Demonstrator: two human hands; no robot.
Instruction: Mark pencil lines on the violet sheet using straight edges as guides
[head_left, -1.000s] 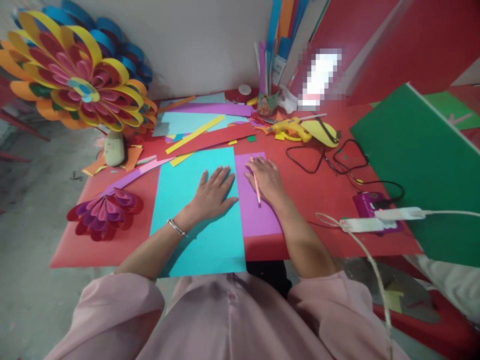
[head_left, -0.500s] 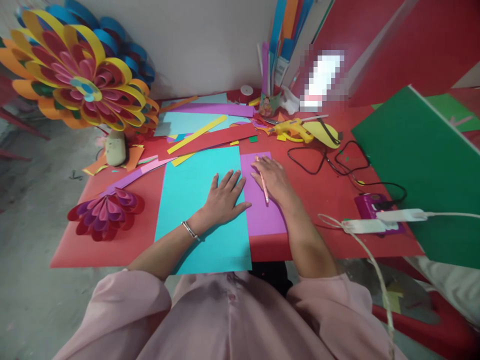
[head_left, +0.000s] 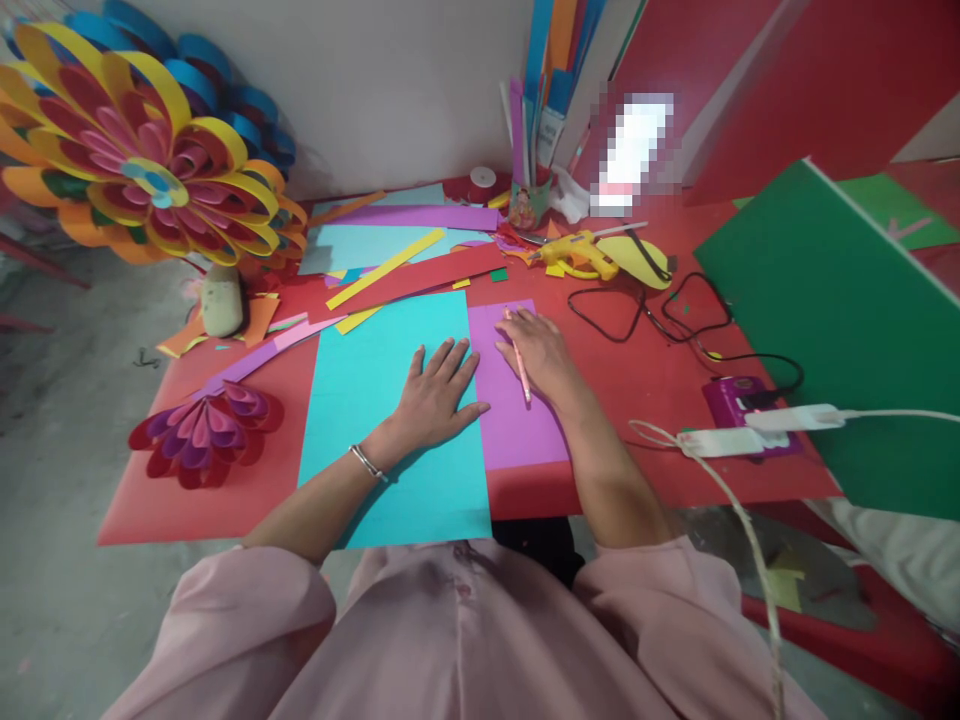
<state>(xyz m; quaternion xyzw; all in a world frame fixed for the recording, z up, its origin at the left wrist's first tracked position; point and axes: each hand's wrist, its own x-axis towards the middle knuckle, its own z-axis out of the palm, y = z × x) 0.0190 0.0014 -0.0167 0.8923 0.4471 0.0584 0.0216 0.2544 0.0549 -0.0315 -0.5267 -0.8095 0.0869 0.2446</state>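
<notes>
My left hand [head_left: 439, 392] lies flat with fingers spread on a turquoise sheet of paper [head_left: 375, 400]. Its thumb points toward the purple sheet [head_left: 517, 440], which lies against the turquoise one's right edge. Over the purple sheet, my right hand [head_left: 538, 350] rests palm down and holds a pink patterned pencil [head_left: 523, 378] between thumb and fingers. The pencil's lower end sticks out toward me, and its upper end shows by the fingertips. Part of the purple sheet is hidden under my right hand and forearm.
Paper strips and scraps [head_left: 420, 275] lie behind the turquoise sheet. A yellow glue gun [head_left: 576, 255] with a black cord lies at the back. On the left are a large paper flower [head_left: 150, 180] and a smaller one [head_left: 206, 430]. A purple power strip [head_left: 739, 400] and green board [head_left: 840, 340] are at right.
The whole view has shifted slightly, so the scene sits a little further left. Both hands keep their places on the sheets, and the pencil stays in my right hand.
</notes>
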